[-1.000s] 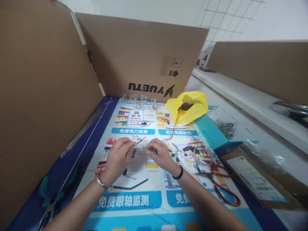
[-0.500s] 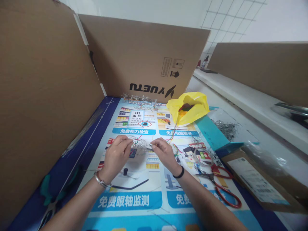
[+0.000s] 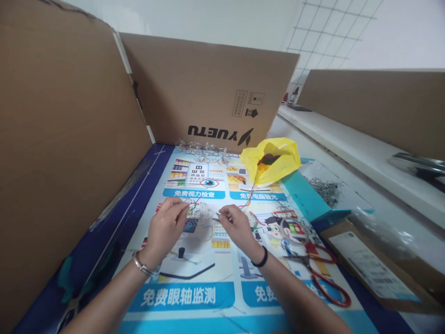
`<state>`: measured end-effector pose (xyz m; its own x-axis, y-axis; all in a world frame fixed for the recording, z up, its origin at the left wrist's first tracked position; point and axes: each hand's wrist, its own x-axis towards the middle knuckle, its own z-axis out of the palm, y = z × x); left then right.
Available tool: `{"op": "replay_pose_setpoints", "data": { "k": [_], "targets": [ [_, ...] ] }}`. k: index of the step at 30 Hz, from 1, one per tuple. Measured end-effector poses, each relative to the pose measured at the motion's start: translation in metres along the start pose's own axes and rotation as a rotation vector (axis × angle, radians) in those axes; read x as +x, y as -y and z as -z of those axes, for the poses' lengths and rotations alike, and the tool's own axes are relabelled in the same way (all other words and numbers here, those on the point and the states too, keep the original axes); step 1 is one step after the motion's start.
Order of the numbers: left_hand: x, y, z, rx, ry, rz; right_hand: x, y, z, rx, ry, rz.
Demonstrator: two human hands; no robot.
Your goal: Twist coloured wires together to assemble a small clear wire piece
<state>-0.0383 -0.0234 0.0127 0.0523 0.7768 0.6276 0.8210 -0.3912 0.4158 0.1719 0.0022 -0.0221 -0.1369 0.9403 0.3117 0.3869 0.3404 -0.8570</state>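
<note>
My left hand (image 3: 168, 227) pinches the left side of a small tangle of thin wire (image 3: 200, 211), with bits of red and green thread at its top. To the right of the tangle, my right hand (image 3: 237, 226) is closed at the fingertips on a thin, dark, pointed piece (image 3: 216, 216), too small to make out clearly. Both hands are above the printed poster sheet (image 3: 187, 297). Coloured threads (image 3: 251, 198) run from the yellow bag (image 3: 285, 160) to the area beside my right hand.
Red-handled scissors (image 3: 330, 280) and a clear tape roll (image 3: 294, 230) lie at the right. Green-handled pliers (image 3: 71, 301) are at lower left. More wire pieces (image 3: 203, 147) lie along the cardboard wall (image 3: 205, 83). A labelled cardboard box (image 3: 375, 264) sits far right.
The view has shifted slightly, so the background sits a little lower. My left hand has moved slightly left, and the gap between my fingertips is a little wider.
</note>
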Motion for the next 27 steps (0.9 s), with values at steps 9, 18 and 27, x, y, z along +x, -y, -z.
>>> {"op": "replay_pose_setpoints", "data": {
  "k": [9,18,27],
  "targets": [
    [-0.005,0.0,-0.005,0.012,0.001,-0.055,-0.004,0.003,-0.012,0.564,0.204,-0.277],
    [-0.007,-0.002,-0.004,-0.025,-0.001,-0.091,-0.002,0.005,-0.007,0.562,0.143,-0.301],
    [-0.005,-0.002,-0.005,-0.156,0.068,0.029,-0.001,-0.001,-0.006,0.815,0.18,-0.442]
  ]
}}
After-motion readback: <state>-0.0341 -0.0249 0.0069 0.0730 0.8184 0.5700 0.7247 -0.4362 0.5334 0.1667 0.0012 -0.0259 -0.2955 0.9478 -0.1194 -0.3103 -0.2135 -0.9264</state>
